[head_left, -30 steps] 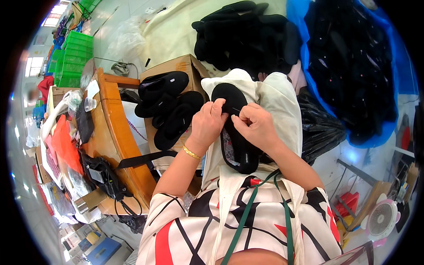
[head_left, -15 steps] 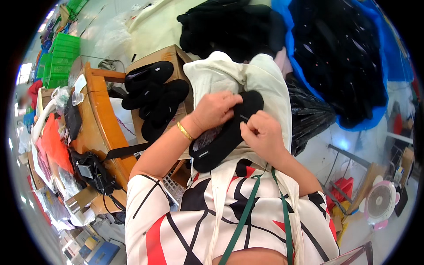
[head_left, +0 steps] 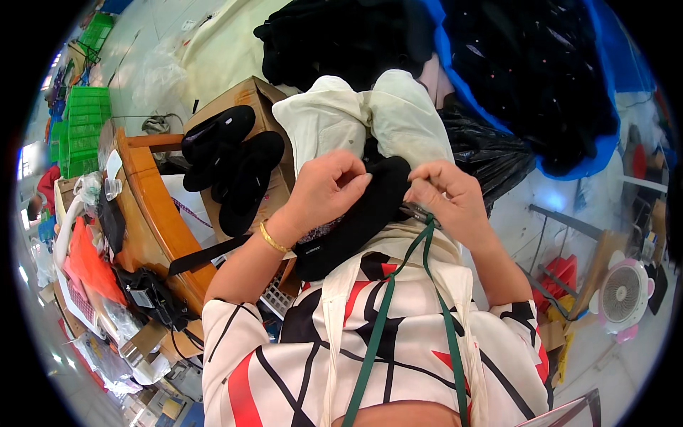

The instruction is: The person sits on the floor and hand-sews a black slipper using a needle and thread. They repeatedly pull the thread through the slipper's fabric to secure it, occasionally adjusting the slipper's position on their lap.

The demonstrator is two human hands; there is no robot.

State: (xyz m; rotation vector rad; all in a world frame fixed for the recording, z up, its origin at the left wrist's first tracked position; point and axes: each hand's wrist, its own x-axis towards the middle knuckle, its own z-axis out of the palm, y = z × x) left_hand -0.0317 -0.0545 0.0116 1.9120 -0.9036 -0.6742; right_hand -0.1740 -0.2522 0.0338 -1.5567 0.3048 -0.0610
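A pair of black slippers (head_left: 348, 228) lies across my lap on a cream apron, the toe pointing away to the right. My left hand (head_left: 331, 188), with a gold bracelet at the wrist, is over the slippers, thumb and forefinger pinched together; what they hold, if anything, is too small to see. At the toe's right edge my right hand (head_left: 448, 196) is closed, its thumb and forefinger together. Under that palm shows a small metal tool (head_left: 415, 210), mostly hidden, at the top of a green cord (head_left: 391, 274) hanging from my neck.
More black slippers (head_left: 245, 178) are stacked on a cardboard box (head_left: 274, 121) to the left, beside a wooden stool or bench (head_left: 160, 206). A blue-rimmed bag (head_left: 455, 53) of black items stands at the far right. A fan (head_left: 624, 295) is at the right.
My right hand has moved back to the slipper's toe edge, and the green cord has risen to it. My left hand has come a little nearer and its fingertips have left the slipper's top.
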